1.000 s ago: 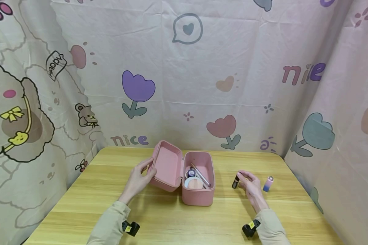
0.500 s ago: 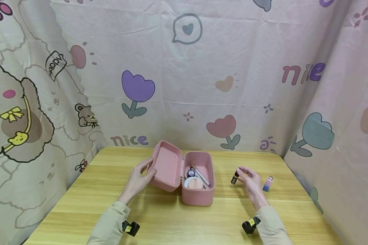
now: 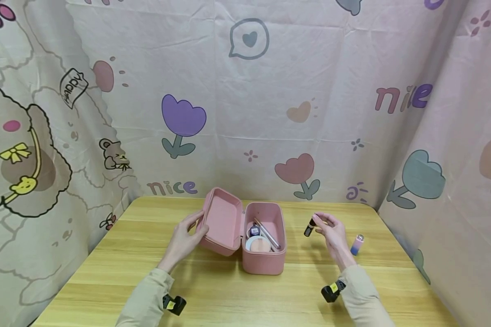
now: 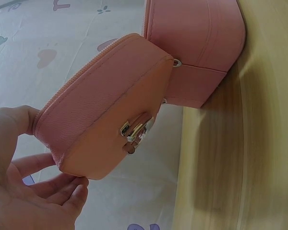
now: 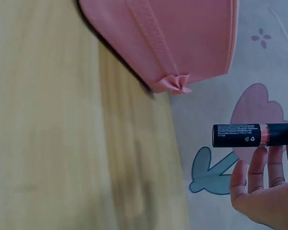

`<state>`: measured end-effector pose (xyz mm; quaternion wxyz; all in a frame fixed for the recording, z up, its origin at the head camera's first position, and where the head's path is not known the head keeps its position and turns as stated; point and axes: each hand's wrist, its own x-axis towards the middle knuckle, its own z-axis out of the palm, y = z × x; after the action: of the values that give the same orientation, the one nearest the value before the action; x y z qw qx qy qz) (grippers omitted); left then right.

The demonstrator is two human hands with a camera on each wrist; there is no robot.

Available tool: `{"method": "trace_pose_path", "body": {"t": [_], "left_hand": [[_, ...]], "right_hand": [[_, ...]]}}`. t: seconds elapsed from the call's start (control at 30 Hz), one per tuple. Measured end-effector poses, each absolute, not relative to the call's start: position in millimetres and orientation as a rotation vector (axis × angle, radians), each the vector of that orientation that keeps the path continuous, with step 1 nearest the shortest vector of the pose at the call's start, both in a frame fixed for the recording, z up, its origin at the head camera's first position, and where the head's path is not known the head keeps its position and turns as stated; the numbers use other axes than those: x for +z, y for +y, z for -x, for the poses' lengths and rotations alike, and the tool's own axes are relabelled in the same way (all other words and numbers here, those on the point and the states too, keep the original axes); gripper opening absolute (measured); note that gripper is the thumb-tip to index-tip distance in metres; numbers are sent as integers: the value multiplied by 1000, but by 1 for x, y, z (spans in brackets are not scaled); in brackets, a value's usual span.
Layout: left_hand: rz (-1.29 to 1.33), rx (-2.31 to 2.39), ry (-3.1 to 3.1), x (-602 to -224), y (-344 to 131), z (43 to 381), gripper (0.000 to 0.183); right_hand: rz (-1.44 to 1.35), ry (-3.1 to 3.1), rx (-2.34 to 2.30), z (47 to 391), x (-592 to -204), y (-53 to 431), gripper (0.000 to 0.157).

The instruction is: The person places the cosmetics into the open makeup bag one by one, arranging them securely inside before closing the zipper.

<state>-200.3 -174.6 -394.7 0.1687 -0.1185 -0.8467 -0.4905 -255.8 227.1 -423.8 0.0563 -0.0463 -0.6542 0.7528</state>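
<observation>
- Left hand [image 3: 184,238] grips the lid [image 3: 224,219], tilted beside the case [image 3: 263,264]
- Right hand [image 3: 331,234] pinches a black tube [image 3: 309,228] above the table [image 3: 294,295]; pink-blue stick [image 3: 357,245] nearby

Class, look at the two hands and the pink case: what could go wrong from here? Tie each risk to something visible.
The right hand holds the small black cylindrical tube near one end, so it might slip or swivel. The left hand holds the tilted pink box-shaped lid at its edge; if that grip loosened, the lid could drop. The pink-and-blue cylindrical tube is close beside the right wrist and might get knocked.
</observation>
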Motion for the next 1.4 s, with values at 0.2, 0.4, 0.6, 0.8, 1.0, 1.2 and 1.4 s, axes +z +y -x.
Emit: {"method": "trace_pose_path", "body": {"t": [0.2,0.4,0.6,0.8,1.0,1.2,1.4], "left_hand": [[323,-1428,-2420,-391,-174,199,47],[327,-1451,-2416,-371,-166,183,46],[309,-1449,-2432,-365,-164,178,45],[295,-1457,-2441,-364,-163,178,45],[293,-1456,-2440,-364,-163,178,45],[296,-1465,-2428,-366,-164,179,45],[315,-1461,-2416,-383,-171,193,45]], "right_hand": [[96,-1983,2263,261,-413,223,31],[-2,-1987,2247,265,-403,217,26],[-95,-1996,2225,269,-395,210,29],[-147,-2002,2181,273,-386,201,32],[-196,-2029,2105,278,-378,191,35],[-299,-2023,2012,287,-379,185,36],[-428,-2015,1972,310,-391,182,33]]}}
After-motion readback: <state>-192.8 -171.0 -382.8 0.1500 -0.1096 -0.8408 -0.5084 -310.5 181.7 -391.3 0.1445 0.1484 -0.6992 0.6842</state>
